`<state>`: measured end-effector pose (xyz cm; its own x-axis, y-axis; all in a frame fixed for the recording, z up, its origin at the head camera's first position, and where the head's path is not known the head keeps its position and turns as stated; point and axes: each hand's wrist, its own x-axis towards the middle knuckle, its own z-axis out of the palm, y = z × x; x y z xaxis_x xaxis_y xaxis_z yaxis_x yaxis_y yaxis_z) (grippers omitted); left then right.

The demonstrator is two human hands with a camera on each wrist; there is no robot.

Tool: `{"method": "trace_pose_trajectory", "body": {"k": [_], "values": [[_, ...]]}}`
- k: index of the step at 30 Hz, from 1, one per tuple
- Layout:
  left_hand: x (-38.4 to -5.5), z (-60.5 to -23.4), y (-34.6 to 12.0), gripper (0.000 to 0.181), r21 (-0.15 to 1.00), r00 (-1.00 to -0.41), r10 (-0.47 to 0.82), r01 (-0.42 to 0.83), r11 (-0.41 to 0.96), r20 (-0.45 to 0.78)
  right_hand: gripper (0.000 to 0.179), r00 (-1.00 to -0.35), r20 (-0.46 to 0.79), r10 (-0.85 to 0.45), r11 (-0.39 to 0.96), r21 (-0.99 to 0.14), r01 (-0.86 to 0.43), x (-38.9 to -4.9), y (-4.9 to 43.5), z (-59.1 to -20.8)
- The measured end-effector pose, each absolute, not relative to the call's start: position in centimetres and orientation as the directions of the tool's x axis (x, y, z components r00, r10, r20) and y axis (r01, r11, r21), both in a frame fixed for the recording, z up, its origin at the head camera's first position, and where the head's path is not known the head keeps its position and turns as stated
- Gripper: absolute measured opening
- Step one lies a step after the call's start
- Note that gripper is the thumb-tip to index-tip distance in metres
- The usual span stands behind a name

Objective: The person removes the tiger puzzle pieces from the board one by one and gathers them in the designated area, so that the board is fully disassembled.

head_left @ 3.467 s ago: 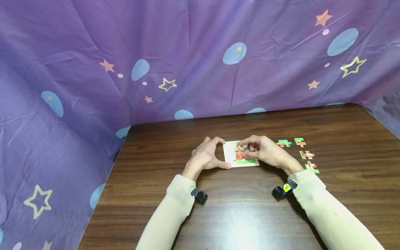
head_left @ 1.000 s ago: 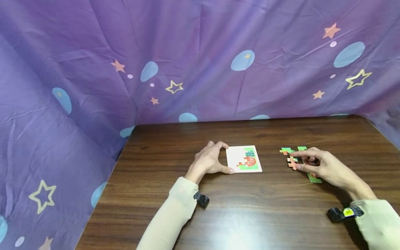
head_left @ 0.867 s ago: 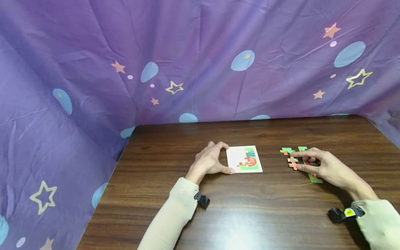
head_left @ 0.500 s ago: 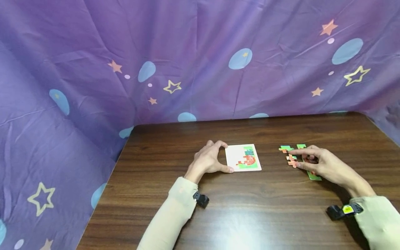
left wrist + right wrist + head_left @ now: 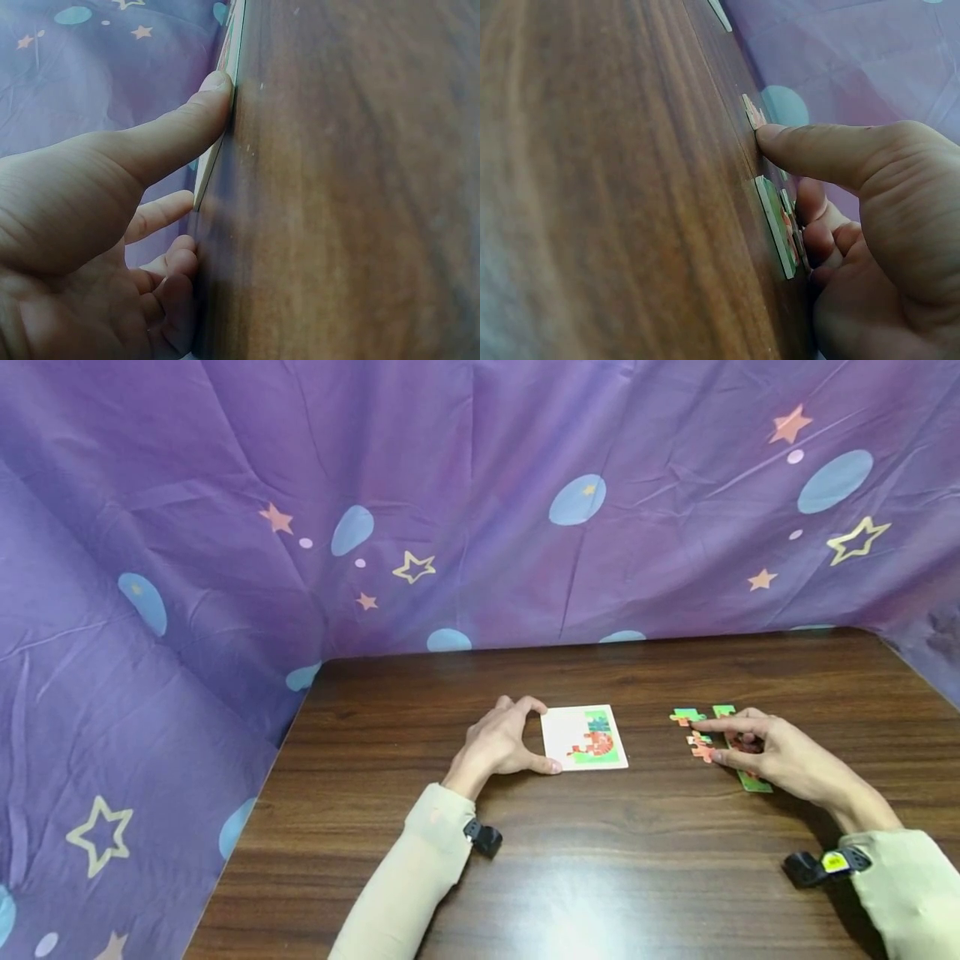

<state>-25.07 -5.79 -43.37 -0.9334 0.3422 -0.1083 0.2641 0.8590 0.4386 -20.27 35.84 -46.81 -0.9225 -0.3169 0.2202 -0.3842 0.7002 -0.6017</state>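
A square white puzzle board lies on the table, its right part filled with joined pieces in red, green and blue. My left hand holds it along the left side, index finger at the far corner and thumb at the near one; the left wrist view shows the thumb against the board's edge. Farther right, my right hand has thumb and index finger at opposite edges of an orange-and-white puzzle piece. In the right wrist view, the thumb tip presses the edge of this piece.
Loose puzzle pieces lie around the right hand: a green-and-orange piece just beyond the index fingertip, another green piece behind, and a green piece partly under the hand. A purple star-patterned cloth hangs behind the brown table.
My right hand has moved from the board to the loose pieces on the right, and the orange-and-white piece has shifted left. The left hand stays on the board. Little moves in the last second.
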Motion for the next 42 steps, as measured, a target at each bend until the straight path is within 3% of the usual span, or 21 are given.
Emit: {"method": "trace_pose_trajectory", "body": {"k": [17,25,42], "values": [[-24.9,-43.7,-5.4,0.095,0.437,-0.929,0.351,0.27,0.858,-0.114,0.043,-0.908,0.279,-0.312,0.684,-0.598,-0.418,-19.9,36.3,-47.6],[-25.0,-43.2,-5.6,0.095,0.428,-0.931,0.347,0.271,0.863,-0.111,0.048,-0.933,0.215,-0.289,0.535,-0.772,-0.343,-19.9,36.8,-47.3],[-24.8,-43.2,-5.8,0.095,0.44,-0.933,0.345,0.268,0.857,-0.104,0.048,-0.962,0.171,-0.214,0.471,-0.845,-0.255,-20.2,37.2,-46.8]]}}
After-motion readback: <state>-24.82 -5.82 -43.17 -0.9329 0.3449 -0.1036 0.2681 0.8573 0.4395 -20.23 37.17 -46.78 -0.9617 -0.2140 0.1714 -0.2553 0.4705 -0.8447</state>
